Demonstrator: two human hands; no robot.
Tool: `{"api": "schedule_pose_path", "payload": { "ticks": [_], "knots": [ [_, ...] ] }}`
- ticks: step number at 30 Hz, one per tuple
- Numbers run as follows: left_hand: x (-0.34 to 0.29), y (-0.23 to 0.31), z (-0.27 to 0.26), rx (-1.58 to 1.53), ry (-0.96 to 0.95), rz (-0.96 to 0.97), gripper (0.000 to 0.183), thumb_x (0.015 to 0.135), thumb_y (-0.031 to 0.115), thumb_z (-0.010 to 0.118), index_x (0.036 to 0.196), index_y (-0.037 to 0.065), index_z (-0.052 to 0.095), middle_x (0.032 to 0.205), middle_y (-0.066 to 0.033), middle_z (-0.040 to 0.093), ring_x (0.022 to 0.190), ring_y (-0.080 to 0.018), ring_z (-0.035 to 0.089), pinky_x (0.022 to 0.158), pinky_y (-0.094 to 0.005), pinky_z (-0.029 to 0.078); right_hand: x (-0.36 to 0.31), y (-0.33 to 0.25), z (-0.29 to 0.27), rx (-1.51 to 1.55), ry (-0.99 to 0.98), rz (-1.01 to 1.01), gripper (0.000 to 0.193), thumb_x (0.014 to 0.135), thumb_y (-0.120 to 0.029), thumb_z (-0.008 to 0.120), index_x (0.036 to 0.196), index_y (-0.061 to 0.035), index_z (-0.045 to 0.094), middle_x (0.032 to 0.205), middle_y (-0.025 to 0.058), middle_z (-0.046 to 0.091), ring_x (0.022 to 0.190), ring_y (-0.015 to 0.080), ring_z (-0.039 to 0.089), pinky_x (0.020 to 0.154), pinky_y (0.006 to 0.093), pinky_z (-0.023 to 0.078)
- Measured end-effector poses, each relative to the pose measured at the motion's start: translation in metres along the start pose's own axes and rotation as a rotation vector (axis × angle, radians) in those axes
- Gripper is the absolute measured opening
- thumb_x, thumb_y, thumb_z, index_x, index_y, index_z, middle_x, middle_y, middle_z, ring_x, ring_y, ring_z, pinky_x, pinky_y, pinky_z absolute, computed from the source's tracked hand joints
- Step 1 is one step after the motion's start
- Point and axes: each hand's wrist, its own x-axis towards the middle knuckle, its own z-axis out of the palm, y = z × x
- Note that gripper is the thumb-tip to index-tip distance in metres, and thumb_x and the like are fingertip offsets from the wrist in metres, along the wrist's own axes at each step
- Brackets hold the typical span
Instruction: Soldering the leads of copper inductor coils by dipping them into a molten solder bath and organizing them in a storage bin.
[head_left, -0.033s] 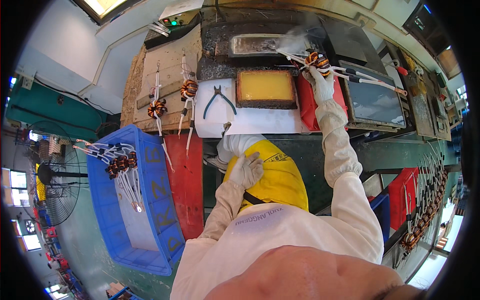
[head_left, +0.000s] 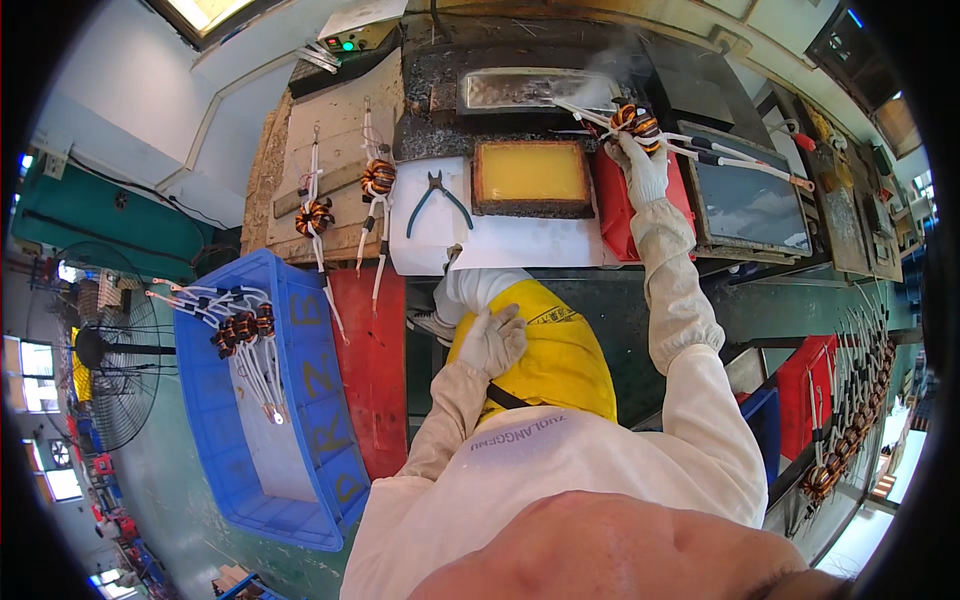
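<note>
Smoke (head_left: pixel 628 62) hangs by the metal tray (head_left: pixel 500 92), beside which the right hand (head_left: pixel 643 175) pinches a wire coil (head_left: pixel 637 122), its white leads (head_left: pixel 582 112) reaching to the tray, probably to stay clear of heat; the left hand (head_left: pixel 494 342), loosely spread, rests against the yellow apron (head_left: pixel 565 360).

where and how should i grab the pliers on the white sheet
Grip the pliers by both handles, coming from the near side. They look to lie flat on the white sheet, nose pointing away and handles splayed toward the near side. The left hand seems the better choice: it appears empty, while the right hand holds a coil.
</note>
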Motion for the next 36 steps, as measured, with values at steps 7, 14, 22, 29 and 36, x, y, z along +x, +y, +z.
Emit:
{"api": "schedule_pose_path", "payload": {
  "ticks": [7, 14, 22, 29, 36],
  "knots": [
    [-0.001, 0.0, 0.002, 0.014, 0.02, 0.011, 0.048, 0.095, 0.04, 0.051, 0.123, 0.002, 0.045, 0.094, -0.012, 0.054, 0.074, -0.0181, 0.05, 0.069, -0.0302, 0.047, -0.001, -0.002, 0.001, 0.008, -0.001, -0.004, 0.02, 0.087, 0.002, 0.061, 0.106, -0.0029, 0.057, 0.09, 0.0082, 0.065, 0.068, 0.0152, 0.064, 0.073, 0.0362, 0.059],
    [-0.001, 0.001, 0.003, 0.0, 0.0, 0.002, 0.048, 0.096, 0.04, 0.05, 0.124, 0.002, 0.044, 0.094, -0.0128, 0.055, 0.074, -0.0191, 0.052, 0.069, -0.0309, 0.049, -0.005, -0.007, 0.005, 0.033, -0.021, 0.008, 0.022, 0.087, 0.002, 0.061, 0.108, -0.0036, 0.053, 0.091, 0.0093, 0.064, 0.067, 0.0164, 0.065, 0.074, 0.0381, 0.06],
    [-0.001, 0.001, 0.005, 0.02, 0.04, 0.011, 0.048, 0.096, 0.04, 0.05, 0.124, 0.002, 0.044, 0.094, -0.0119, 0.053, 0.073, -0.0178, 0.05, 0.067, -0.0299, 0.047, -0.001, -0.006, -0.005, 0.195, -0.018, -0.006, 0.023, 0.088, 0.001, 0.06, 0.108, -0.0052, 0.051, 0.093, 0.012, 0.063, 0.068, 0.0193, 0.065, 0.077, 0.0412, 0.059],
    [0.0, 0.001, 0.001, 0.013, 0.0, -0.001, 0.047, 0.095, 0.04, 0.051, 0.123, 0.002, 0.044, 0.092, -0.0101, 0.051, 0.073, -0.016, 0.048, 0.068, -0.0284, 0.046, 0.006, -0.002, -0.014, 0.414, 0.101, 0.008, 0.031, 0.089, 0.002, 0.058, 0.117, -0.0052, 0.047, 0.1, 0.0178, 0.062, 0.08, 0.0267, 0.067, 0.085, 0.0471, 0.057],
    [-0.002, -0.001, 0.006, 0.019, 0.025, 0.01, 0.048, 0.096, 0.041, 0.05, 0.124, 0.002, 0.044, 0.094, -0.011, 0.051, 0.073, -0.0169, 0.048, 0.067, -0.0294, 0.047, 0.014, 0.004, -0.015, 0.42, 0.135, -0.007, 0.036, 0.088, 0.006, 0.057, 0.12, -0.0026, 0.044, 0.105, 0.0213, 0.061, 0.09, 0.0323, 0.067, 0.089, 0.0512, 0.055]
  ]
}}
